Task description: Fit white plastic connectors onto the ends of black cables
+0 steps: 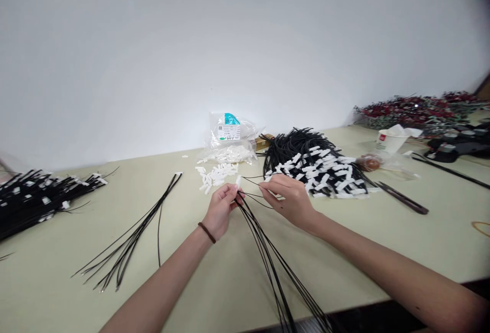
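Left hand (219, 209) grips connector (238, 181), long axis pointing away, black wires (264, 241) trailing from its near end — right hand (291, 198), just right of it, pinching, seemingly, a thin wire (250, 178).

Over on the far right, a paper cup (389, 143) is standing near a reddish heap (415, 112); nearer, a yellow loop (474, 227) is lying at the right edge.

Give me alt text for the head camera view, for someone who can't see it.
The left hand pinches a small white connector above trailing black wires, while the right hand is at a thin black wire beside it. Behind them on a pale table lie loose white connectors, a clear plastic bag and a heap of black cables.
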`<state>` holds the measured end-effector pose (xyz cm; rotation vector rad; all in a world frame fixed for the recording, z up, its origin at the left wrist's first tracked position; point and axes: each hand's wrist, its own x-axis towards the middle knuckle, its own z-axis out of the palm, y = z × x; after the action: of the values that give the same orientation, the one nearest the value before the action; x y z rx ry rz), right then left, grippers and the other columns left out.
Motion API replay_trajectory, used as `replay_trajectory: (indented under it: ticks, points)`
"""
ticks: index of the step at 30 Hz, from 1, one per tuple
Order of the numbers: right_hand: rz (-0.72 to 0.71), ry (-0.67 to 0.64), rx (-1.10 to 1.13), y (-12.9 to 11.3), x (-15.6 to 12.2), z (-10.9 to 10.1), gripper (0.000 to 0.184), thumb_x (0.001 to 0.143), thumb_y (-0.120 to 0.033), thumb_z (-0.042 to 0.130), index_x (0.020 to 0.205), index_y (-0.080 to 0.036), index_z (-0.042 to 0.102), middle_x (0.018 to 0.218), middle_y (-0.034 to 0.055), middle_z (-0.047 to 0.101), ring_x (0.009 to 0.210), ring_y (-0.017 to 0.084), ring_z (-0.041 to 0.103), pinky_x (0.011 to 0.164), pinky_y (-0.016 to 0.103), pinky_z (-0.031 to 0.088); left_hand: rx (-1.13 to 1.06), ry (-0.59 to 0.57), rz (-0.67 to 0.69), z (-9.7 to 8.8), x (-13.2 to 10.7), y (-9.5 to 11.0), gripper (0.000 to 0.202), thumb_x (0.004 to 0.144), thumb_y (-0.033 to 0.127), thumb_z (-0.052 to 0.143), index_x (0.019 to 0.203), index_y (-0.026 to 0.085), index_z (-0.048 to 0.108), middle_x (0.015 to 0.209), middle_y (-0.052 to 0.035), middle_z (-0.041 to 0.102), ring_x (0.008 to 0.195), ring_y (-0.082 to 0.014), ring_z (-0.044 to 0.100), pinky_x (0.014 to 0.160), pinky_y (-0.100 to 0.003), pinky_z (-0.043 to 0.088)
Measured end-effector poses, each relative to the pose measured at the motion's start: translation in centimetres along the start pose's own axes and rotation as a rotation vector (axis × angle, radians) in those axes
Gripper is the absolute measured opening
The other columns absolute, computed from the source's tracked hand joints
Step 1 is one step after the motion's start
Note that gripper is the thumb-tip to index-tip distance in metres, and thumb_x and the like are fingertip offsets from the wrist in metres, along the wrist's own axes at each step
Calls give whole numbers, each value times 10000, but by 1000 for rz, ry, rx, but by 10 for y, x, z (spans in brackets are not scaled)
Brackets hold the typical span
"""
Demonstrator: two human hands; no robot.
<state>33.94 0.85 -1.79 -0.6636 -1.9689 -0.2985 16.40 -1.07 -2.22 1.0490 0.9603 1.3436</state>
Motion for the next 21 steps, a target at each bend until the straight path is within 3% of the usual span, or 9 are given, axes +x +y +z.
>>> replay_trajectory:
  ticks: [21]
  points:
    - [-150,40,-158,4,1,-2,166,825,-117,508,689,-176,585,575,-5,531,558,92,421,547,202,319,12,16,13,0,0,4,260,661,379,672,665,135,584,630,4,558,546,-76,468,572,-215,375]
